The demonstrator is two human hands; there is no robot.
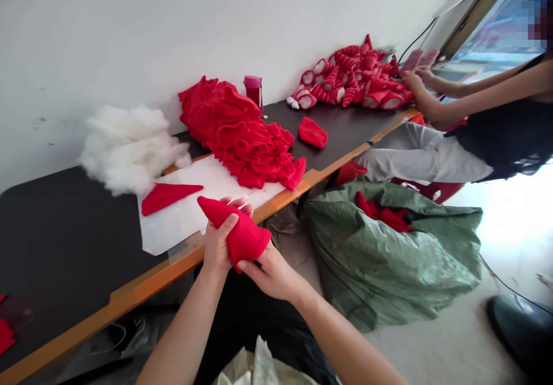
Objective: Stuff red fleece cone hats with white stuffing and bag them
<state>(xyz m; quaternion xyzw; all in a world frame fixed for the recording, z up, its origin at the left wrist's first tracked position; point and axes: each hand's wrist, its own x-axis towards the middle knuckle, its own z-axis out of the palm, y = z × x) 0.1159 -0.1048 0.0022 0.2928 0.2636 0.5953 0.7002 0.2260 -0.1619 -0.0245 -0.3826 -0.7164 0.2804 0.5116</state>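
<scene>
A red cone-shaped fabric hat (242,232) is held over my lap, its pointed tip toward the upper left and its wide end toward my right. My left hand (219,241) wraps around its side, thumb on top. The fingers of my right hand (276,272) reach into the wide end, with the thumb outside on the rim. On the table in front lies a flat red fabric cone (170,196) on a white sheet (158,238). Beside it are a heap of red fabric pieces (242,134) and a pile of white stuffing (129,148).
A pink-lidded bottle (253,92) and a loose red piece (312,132) stand behind on the dark table (64,229). Farther right is a pile of striped red cones (349,79). A co-worker's hands (419,88) work there. A green sack (397,270) sits on the floor.
</scene>
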